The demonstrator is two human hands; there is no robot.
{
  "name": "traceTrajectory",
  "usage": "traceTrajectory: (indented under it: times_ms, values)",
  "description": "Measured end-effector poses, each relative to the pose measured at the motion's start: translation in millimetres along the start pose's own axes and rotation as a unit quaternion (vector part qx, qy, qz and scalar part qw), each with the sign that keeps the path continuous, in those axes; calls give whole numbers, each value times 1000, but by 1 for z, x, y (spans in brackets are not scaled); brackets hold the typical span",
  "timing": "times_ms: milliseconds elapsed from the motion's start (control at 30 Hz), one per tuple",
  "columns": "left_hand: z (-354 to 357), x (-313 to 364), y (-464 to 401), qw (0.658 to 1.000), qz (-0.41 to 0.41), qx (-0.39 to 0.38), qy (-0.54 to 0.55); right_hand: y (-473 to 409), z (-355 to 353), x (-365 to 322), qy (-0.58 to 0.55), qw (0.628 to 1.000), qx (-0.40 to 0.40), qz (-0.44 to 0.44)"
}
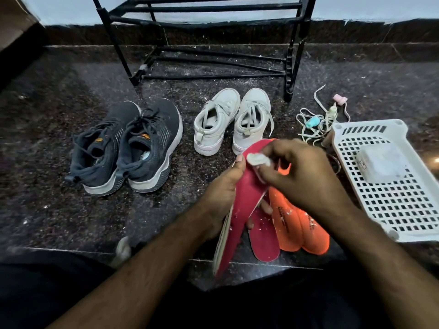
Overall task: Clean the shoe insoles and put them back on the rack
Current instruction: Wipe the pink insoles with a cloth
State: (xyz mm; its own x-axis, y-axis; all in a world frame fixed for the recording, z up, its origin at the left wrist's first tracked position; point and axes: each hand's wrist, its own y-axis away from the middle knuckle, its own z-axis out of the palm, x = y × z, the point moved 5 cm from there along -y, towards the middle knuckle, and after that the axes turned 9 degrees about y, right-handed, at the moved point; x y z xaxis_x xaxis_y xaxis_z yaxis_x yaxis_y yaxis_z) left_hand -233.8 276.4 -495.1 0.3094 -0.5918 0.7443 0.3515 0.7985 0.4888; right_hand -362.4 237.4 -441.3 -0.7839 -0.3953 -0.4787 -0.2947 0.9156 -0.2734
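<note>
Now red insole between left fingers (white wad above).

Print on orange insoles illegible; no other txt.

Only 1 view is given, from a wide-angle camera on the person's head, looking forward and steeply down. The hands sit close below the lens, just right of centre, both forearms entering from the bottom edge. Beyond the hands the floor stretches away to a rack against the wall, bent by lens distortion.
</note>
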Motion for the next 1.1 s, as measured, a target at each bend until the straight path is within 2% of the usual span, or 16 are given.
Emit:
traceTrajectory:
  times_ms: [67, 167, 267, 333, 400, 433, 533, 600, 667, 733, 800, 867, 933, 1100]
  values:
    - [1, 0, -1, 1000, 10, 3, -5, 4, 15, -3, 34, 998, -48, -19]
    - [2, 5, 4, 999, 30, 24, -31, -9, 4, 23, 114, 993, 11, 38]
    - [-1, 10, 4, 998, 52, 36, -16, -10, -10, 25, 18, 998, 41, 47]
    - [-3, 8, -1, 997, 63, 43, -4, -2, 2, 5, -11, 1000, -24, 3]
    - [-4, 5, -4, 997, 65, 51, -7, 4, 19, -1, 48, 996, -77, -21]
    - [-5, 5, -4, 996, 64, 52, -16, 2, 19, 3, 82, 994, -71, -9]
    - [-6, 8, -1, 996, 61, 54, -28, -8, 0, 18, 142, 989, 13, 24]
    - [-4, 10, 0, 996, 71, 45, -4, -5, -5, 11, 67, 998, 12, 14]
    - [-5, 9, -3, 996, 77, 46, 16, 2, 8, -2, 17, 999, -46, -9]
    - [-6, 5, -4, 996, 70, 50, 5, 4, 22, 3, 72, 995, -72, -3]
    - [-6, 4, -3, 997, 55, 48, -8, -4, 15, 17, 135, 990, -24, 32]
    - [-9, 5, -3, 998, 36, 41, 16, -10, -1, 24, 141, 988, 36, 46]
    - [-12, 4, -7, 998, 12, 27, 58, -11, -6, 17, 121, 991, 62, 16]
    - [-12, -3, -11, 981, -13, 3, 194, 1, 40, -15, 96, 991, -50, -77]
